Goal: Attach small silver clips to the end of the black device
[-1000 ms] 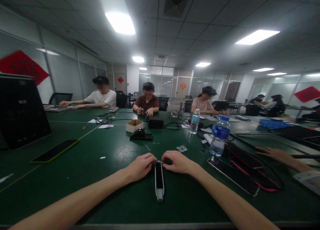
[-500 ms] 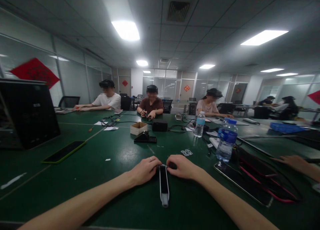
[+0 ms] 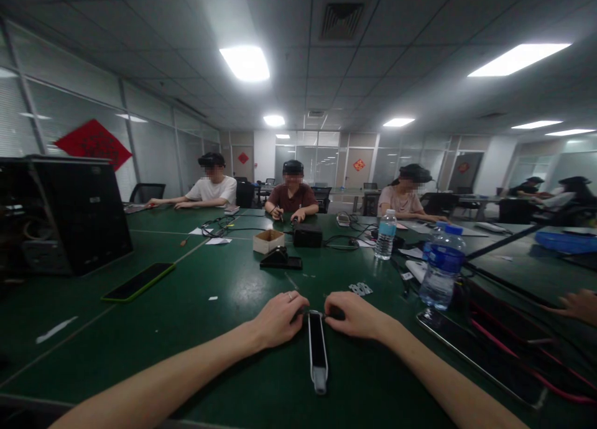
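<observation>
A slim pen-like device [image 3: 318,345] with a black face, a pale frame and a grey tip lies on the green table [image 3: 224,379], its tip towards me. Beside its far end, on the left, my left hand [image 3: 282,317] is curled with the fingers closed; a ring is on one finger. My right hand [image 3: 354,314] is curled at the other side of that end, thumb and fingers bent together round a dark spot. Whatever is between the fingertips of either hand is too small or hidden to make out.
Ahead are a small open box [image 3: 269,242], a black stand [image 3: 281,259] and a black block [image 3: 308,235]. To the right stand water bottles [image 3: 441,270] by a phone [image 3: 480,357]. A green-edged phone [image 3: 138,281] lies left. Another person's hand [image 3: 578,308] is at far right.
My view has turned slightly left, so everything sits further right. My hands stay by the device's far end. At the right, a dark bar now slants upward and the other person's hand has shifted.
</observation>
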Tool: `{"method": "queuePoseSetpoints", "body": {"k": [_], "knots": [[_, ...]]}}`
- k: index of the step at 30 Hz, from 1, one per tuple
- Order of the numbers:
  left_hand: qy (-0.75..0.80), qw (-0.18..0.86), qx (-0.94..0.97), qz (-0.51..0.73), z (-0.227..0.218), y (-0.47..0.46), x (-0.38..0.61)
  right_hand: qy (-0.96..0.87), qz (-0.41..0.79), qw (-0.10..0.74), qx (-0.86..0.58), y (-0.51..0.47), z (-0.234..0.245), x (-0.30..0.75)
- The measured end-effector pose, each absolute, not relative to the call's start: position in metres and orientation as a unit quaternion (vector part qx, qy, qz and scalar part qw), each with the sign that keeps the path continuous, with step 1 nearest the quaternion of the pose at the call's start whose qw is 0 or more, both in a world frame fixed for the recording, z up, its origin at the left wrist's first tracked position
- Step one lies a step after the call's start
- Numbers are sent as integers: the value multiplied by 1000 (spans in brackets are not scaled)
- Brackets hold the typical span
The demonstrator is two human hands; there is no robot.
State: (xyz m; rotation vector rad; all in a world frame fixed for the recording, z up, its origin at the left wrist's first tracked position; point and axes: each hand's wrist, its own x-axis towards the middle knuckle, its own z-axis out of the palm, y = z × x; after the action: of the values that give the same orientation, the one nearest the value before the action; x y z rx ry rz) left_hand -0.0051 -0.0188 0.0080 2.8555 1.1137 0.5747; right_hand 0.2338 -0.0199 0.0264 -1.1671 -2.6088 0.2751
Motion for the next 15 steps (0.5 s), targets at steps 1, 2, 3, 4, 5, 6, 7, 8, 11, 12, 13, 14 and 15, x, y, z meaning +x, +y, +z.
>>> {"method": "queuePoseSetpoints", "body": {"k": [1,2,3,4,5,6,7,8,11,12,13,14,15], "knots": [[362,8,915,180,9,-19,-4,-901,94,135,-401,-19,26,234],[366,7,914,176,10,-20,-4,-902,92,135,-400,-19,25,233],[368,6,913,174,10,-20,-3,-902,90,136,-399,-19,24,233],[369,6,913,173,10,-20,-3,-903,87,135,-399,-18,24,233],[369,7,913,174,10,-20,-3,-902,86,135,-400,-18,24,233],[368,7,913,176,10,-20,-3,-902,86,135,-401,-18,25,233],[365,7,914,179,9,-19,-4,-901,88,134,-402,-19,25,233],[363,7,914,181,9,-19,-4,-901,90,133,-404,-19,26,233],[364,8,914,178,9,-19,-4,-901,91,133,-403,-20,28,234],[366,9,914,175,10,-20,-4,-902,89,132,-401,-20,29,235],[368,11,914,172,11,-20,-4,-903,86,134,-399,-19,29,236],[369,13,913,171,12,-21,-3,-904,80,137,-398,-18,29,238],[369,14,913,171,13,-21,-3,-903,72,142,-399,-15,29,241]]}}
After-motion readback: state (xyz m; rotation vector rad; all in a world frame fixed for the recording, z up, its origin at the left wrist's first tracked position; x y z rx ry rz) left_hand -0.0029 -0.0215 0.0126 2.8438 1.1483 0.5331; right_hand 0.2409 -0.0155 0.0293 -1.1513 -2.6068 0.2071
